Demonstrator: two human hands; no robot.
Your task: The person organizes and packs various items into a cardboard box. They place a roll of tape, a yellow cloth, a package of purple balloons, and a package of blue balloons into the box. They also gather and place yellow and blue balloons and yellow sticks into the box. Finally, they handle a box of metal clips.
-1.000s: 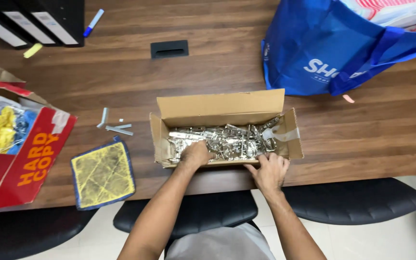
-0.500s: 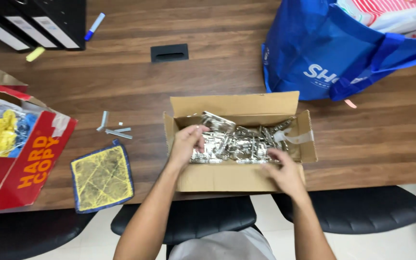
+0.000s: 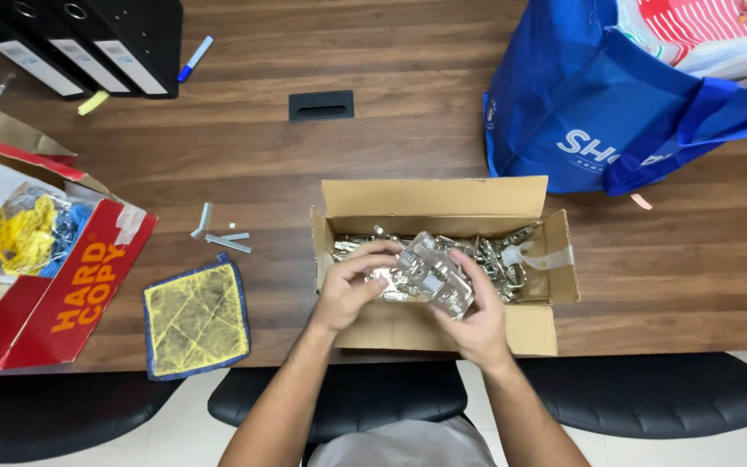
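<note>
Head view: I see both hands over an open cardboard box (image 3: 443,327) that sits at the near edge of the wooden bench (image 3: 373,164). The left hand (image 3: 349,285) and the right hand (image 3: 475,313) together hold a clear packet of shiny metal parts (image 3: 432,275), each grip closed on it, lifted just above the heap of similar metal hardware (image 3: 494,255) filling the box. A strip of clear tape (image 3: 546,258) hangs off the box's right flap. Left of the box lie a few loose metal pieces (image 3: 222,235) and a yellow cloth with blue edging (image 3: 195,318); farther left is a red carton (image 3: 62,298) holding yellow and blue items. A blue shopping bag (image 3: 598,121) stands behind the box on the right, black binders (image 3: 88,39) at the far left corner.
</note>
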